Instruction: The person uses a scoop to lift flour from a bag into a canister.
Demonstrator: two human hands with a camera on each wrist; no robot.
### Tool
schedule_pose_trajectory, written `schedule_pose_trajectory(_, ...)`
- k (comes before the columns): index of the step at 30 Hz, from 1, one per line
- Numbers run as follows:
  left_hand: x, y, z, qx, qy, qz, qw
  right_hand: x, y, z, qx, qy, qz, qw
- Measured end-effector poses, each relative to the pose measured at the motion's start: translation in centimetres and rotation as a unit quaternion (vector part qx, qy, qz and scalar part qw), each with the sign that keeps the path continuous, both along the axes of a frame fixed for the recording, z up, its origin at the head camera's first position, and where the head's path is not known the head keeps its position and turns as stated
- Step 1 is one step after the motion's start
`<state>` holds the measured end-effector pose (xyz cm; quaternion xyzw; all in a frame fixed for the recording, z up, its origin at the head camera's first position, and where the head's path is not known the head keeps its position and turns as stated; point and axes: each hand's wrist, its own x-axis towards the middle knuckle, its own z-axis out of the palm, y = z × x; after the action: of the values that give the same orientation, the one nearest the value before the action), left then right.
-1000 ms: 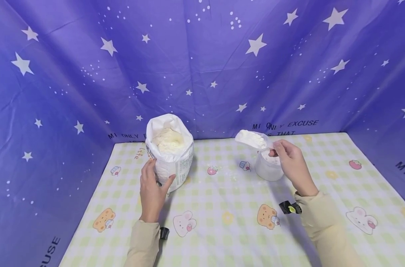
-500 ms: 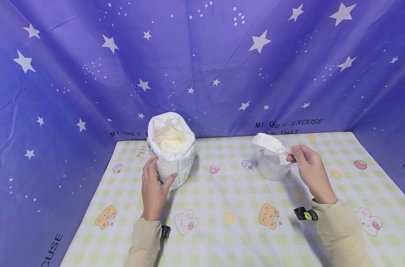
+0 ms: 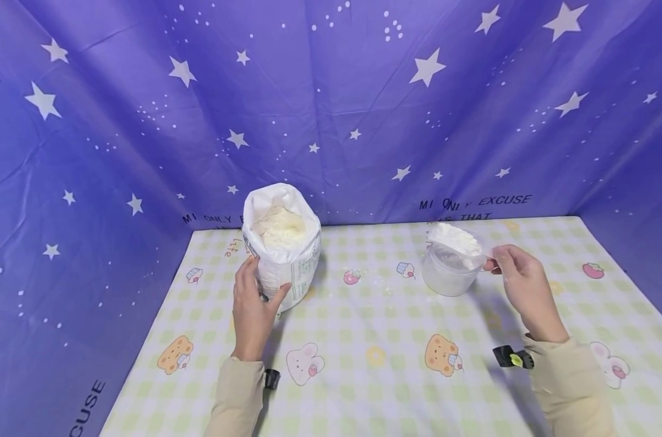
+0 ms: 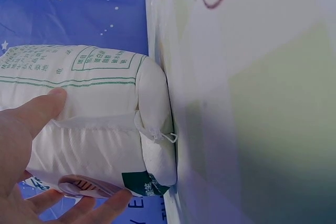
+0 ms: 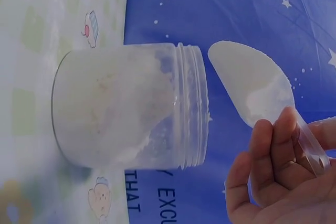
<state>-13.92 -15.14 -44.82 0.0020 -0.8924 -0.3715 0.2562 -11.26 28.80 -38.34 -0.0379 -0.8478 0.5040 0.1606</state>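
Observation:
A white flour bag (image 3: 298, 273), its top rolled open and pale powder (image 3: 280, 227) inside, stands upright on the left of the table. My left hand (image 3: 252, 315) holds its lower side, thumb on one face and fingers round the other, as the left wrist view also shows. On the right, my right hand (image 3: 527, 288) grips a clear plastic scoop (image 5: 252, 82) by its handle. White powder (image 3: 455, 238) fills the scoop, which hangs roughly level just above the mouth of a clear plastic jar (image 3: 445, 280). Through the jar's wall, powder (image 5: 115, 103) shows inside.
A green-and-white checked tablecloth (image 3: 363, 315) with cartoon prints covers the table. Spilled powder (image 3: 382, 285) dusts it between bag and jar. A purple curtain (image 3: 341, 170) with white stars hangs behind and at both sides.
My right hand has carried the filled scoop to the right and slightly down, from the jar's left side to over its mouth. The left hand stays on the flour bag.

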Motion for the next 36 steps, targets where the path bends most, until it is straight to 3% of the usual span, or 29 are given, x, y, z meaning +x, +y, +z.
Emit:
schedule_pose_trajectory(19,0.0,0.0,-0.1,-0.008,0.006,-0.001,0.9999,0.8,2.3,0.0,0.067,-0.036,-0.031,0.9966)
schedule_pose_trajectory(28,0.0,0.0,0.0,-0.006,0.009,-0.002,0.9999,0.7,3.0,0.7,0.149,-0.052,-0.031,0.9869)
schedule_pose_trajectory(36,0.0,0.0,-0.1,-0.007,0.009,-0.001,0.9999,0.5,3.3,1.4,0.220,-0.032,-0.019,0.9749)
